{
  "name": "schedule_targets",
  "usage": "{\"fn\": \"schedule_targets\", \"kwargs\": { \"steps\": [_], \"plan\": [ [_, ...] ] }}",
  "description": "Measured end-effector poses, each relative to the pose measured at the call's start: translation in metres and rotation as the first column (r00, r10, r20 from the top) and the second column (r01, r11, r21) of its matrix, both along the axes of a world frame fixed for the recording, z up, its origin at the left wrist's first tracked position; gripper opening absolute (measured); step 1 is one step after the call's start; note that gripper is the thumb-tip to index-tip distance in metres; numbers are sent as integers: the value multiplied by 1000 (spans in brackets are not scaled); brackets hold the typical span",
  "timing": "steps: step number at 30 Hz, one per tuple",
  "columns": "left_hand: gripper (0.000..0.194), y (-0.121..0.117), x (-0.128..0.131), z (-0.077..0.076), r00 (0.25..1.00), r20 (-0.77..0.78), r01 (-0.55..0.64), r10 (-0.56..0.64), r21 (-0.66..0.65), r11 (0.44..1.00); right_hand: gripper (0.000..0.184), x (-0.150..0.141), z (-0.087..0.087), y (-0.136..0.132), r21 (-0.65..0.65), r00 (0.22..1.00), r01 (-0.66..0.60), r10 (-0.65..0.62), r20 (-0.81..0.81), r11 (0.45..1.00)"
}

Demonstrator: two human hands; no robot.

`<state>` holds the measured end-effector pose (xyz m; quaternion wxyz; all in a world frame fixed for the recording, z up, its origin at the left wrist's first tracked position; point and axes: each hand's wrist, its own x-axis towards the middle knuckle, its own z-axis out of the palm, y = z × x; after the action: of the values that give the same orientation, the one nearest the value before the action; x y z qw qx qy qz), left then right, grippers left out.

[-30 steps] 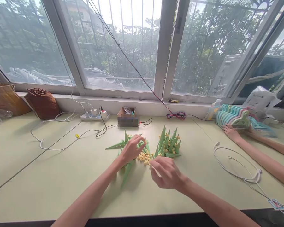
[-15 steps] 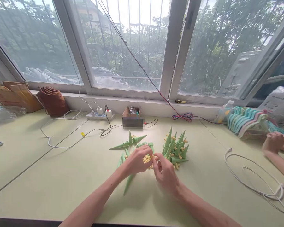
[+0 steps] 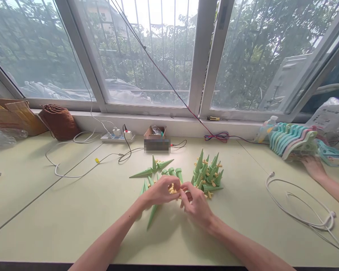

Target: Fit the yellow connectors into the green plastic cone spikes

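Note:
My left hand (image 3: 164,191) and my right hand (image 3: 197,205) meet fingertip to fingertip above the table, both closed in a pinch. A small yellow plastic piece seems to be between them, mostly covered by the fingers. Behind my left fingers lies a pile of similar yellow pieces (image 3: 173,188), partly hidden. Green plastic spikes (image 3: 151,217) lie around my left hand, and several short green caps or spike ends (image 3: 178,174) sit just beyond. To the right, a dense cluster of green spikes with yellow pieces fitted (image 3: 207,171) stands mostly upright.
At the back are a small cardboard box (image 3: 157,145), a power strip (image 3: 117,137) and a brown drawstring bag (image 3: 58,122). Hangers (image 3: 292,140) and another person's hand (image 3: 313,167) are at the right. A white cable (image 3: 299,222) lies coiled nearby.
The view has shifted slightly. My hands stay together, fingers moving a little. The other person's hand at the right has lowered and flattened beside the hangers.

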<state>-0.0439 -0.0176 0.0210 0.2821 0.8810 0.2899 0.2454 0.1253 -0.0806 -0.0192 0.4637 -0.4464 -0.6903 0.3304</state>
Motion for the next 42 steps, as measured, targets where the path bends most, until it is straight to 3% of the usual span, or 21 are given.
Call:
{"fn": "schedule_targets", "kwargs": {
  "steps": [6, 10, 12, 15, 17, 20, 28, 37, 42],
  "plan": [
    [15, 8, -6, 5, 999, -40, 6, -12, -134, 991, 10, 0, 3, 0, -40, 999, -36, 35, -13, 999],
    [27, 19, -18, 11, 996, -67, 46, -61, -201, 978, 11, -2, 0, 0, -20, 1000, -9, 10, 23, 1000],
    [24, 25, -22, 11, 999, -35, -10, 4, -170, 985, 10, -2, -2, 0, 16, 998, 0, -1, 61, 1000],
    [20, 33, -25, 4, 979, 42, -199, 200, -18, 980, 9, -3, -6, 1, 67, 993, 11, -19, 113, 998],
    [16, 38, -25, -4, 944, 41, -330, 327, 140, 934, 10, -2, -8, 2, 92, 989, 11, -24, 146, 996],
    [15, 44, -26, -16, 907, 6, -407, 422, 276, 871, 10, -2, -10, 4, 115, 977, -10, -14, 211, 993],
    [6, 47, -27, -32, 873, 6, -468, 487, 289, 835, 12, 0, -7, 3, 122, 940, -71, 26, 341, 990],
    [6, 39, -21, -15, 860, 60, -504, 507, 262, 823, 18, 2, -9, 3, 137, 888, -61, -9, 460, 989],
    [11, 38, -19, -14, 860, 171, -511, 481, 278, 814, 8, 1, -9, 4, 141, 878, -6, -63, 474, 990]
  ]
}}
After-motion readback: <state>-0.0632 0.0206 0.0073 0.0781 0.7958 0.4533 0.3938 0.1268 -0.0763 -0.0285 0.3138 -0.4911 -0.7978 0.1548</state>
